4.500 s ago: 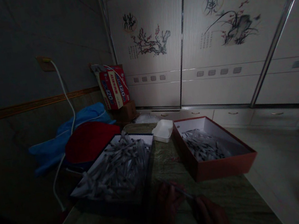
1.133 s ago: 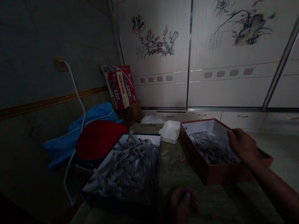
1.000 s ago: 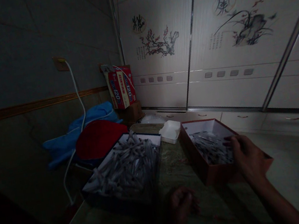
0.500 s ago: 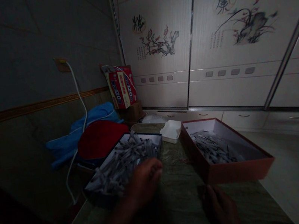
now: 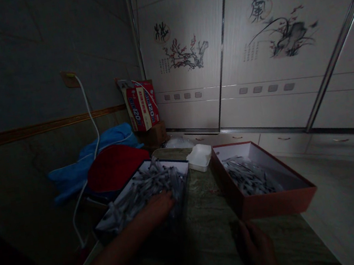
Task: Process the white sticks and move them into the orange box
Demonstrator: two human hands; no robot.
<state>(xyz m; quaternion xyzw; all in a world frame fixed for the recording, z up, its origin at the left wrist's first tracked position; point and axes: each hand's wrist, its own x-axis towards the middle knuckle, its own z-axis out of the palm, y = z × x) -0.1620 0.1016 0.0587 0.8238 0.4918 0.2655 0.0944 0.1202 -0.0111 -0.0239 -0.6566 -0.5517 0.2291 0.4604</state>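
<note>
My left hand (image 5: pixel 159 207) reaches into a dark-edged box (image 5: pixel 182 164) on the left. It lies on a heap of thin, clear, tube-like pieces with dark ends (image 5: pixel 139 193), and its fingertips are lost among them in the dim light. Close to the near corner of an orange-brown box (image 5: pixel 275 203), my right hand (image 5: pixel 257 245) rests low over the table with its fingers curled in. Whatever it may hold is hidden. Similar thin pieces (image 5: pixel 247 177) lie inside the orange-brown box.
A white open tray (image 5: pixel 200 157) sits between the boxes at the back of the table (image 5: pixel 207 221). Red cloth (image 5: pixel 115 167), a blue bag-like item (image 5: pixel 98 147) and a white cord (image 5: pixel 91 114) are at the left. Behind stand a red carton (image 5: pixel 141 106) and sliding cupboard doors (image 5: pixel 185 59).
My left hand has moved left and down from the box's right edge into the heap. My right hand stays near the orange-brown box. The view has shifted slightly.
</note>
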